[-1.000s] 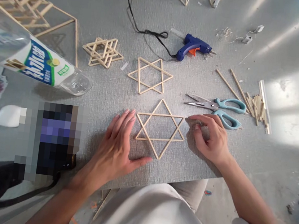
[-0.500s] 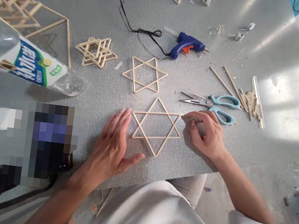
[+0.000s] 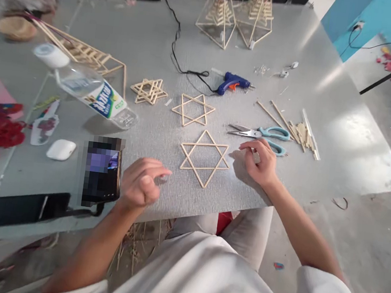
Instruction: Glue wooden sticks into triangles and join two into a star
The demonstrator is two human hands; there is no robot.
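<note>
A large six-pointed star of thin wooden sticks (image 3: 204, 168) lies flat on the table between my hands. My left hand (image 3: 143, 183) is raised to its left, index finger stretched out and the other fingers loosely curled, holding nothing. On the star's right is my right hand (image 3: 259, 163), fingers bent with a gap to the thumb, nothing visible in it and apart from the sticks. Scissors with light blue handles (image 3: 274, 133) rest just beyond that hand. A smaller stick star (image 3: 182, 109) lies behind the large one, and a stacked star frame (image 3: 148, 94) sits further left.
A blue glue gun (image 3: 230, 83) with a black cord lies farther back. Cut sticks (image 3: 302, 133) are piled at the right. A tilted plastic bottle (image 3: 95, 94), a white case (image 3: 61, 149) and a phone (image 3: 103, 173) stand left. Pyramid stick frames (image 3: 217, 23) are at the back.
My left hand has lifted back from beside the large star and curled its fingers. My right hand stays near the star's right side. The view has tipped up, showing more of the table's far end.
</note>
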